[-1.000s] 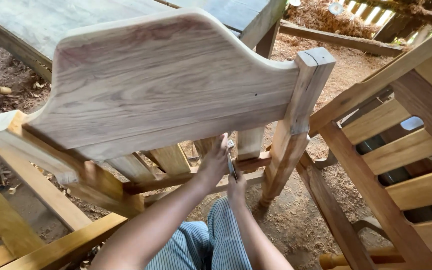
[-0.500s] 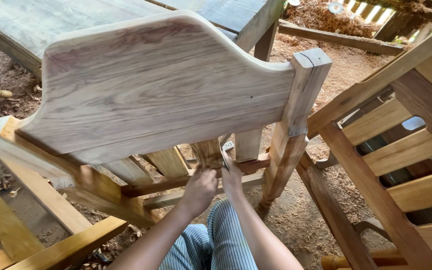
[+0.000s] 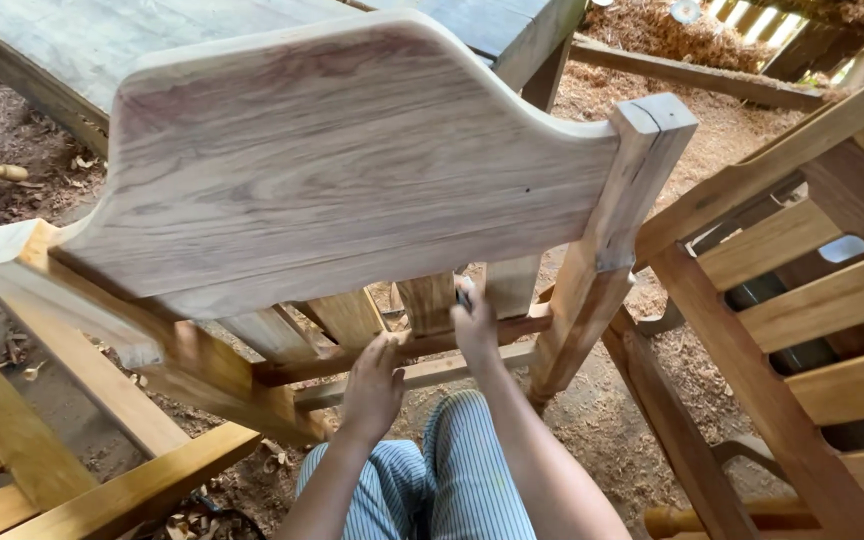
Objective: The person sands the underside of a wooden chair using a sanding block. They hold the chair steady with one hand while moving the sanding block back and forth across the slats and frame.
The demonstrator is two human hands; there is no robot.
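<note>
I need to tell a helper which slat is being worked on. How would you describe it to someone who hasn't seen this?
Find the big curved wooden headboard panel. Below it runs a row of upright slats; take the slat beside the right hand, the only one that hand's small tool touches.

One head-worn view here, looking steeply down from above and close in, over the top of the chair back [image 3: 352, 170] to both hands [image 3: 422, 360]. Near edge catches the striped trousers [image 3: 452, 480]; far edge reaches the sawdust floor [image 3: 672, 40].
</note>
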